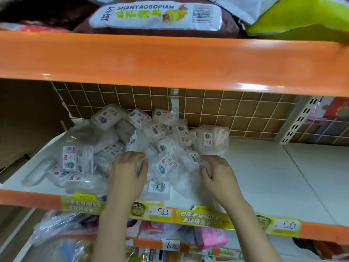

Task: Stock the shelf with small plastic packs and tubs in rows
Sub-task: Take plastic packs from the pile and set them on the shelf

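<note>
Clear packs (166, 165) with white, teal-and-red labels; white shelf (264, 176) edged orange; brown back grid (207, 110) lined cream.

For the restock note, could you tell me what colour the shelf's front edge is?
Orange, on the shelf's front edge, clearest in the head view.

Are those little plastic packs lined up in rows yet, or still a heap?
Still a heap: the plastic packs lie tilted and overlapping on the shelf.
</note>
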Demonstrator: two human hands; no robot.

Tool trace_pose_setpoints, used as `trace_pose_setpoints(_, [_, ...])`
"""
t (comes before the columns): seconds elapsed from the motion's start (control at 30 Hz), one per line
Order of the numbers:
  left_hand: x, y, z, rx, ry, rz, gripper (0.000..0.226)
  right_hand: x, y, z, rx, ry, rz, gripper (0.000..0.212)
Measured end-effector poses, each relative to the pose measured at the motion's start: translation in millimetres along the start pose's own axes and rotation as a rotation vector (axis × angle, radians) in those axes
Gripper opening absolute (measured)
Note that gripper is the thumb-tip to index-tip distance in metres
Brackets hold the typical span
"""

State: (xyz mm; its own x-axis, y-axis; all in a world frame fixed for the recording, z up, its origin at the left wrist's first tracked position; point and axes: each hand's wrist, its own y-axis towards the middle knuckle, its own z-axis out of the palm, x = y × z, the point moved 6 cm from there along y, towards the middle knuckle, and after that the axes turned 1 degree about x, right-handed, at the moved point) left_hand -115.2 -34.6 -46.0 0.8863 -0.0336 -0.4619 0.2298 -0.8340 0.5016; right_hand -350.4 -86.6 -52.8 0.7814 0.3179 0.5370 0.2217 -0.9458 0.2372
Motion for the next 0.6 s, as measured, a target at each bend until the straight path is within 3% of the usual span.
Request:
trace_pose_setpoints(0.2, [16.9, 11.2, -11.6, -0.024, 0.003, -0.019, 0.041, 4.7, 11.3, -6.8, -0.067, 0.024, -0.037, 0.027])
trace_pose_setpoints(0.5, [61.0, 50.1, -48.4, -0.077, -0.047, 0.109, 0.032, 73.8, 36.5, 25.8, -0.149, 0.032, -0.053, 0.04])
trace_pose_setpoints(0.6, [91.8, 66.8, -66.9, -0.056, -0.031, 0.153, 0.032, 101.4, 44.5, 44.4, -0.169, 0.049, -0.035, 0.032])
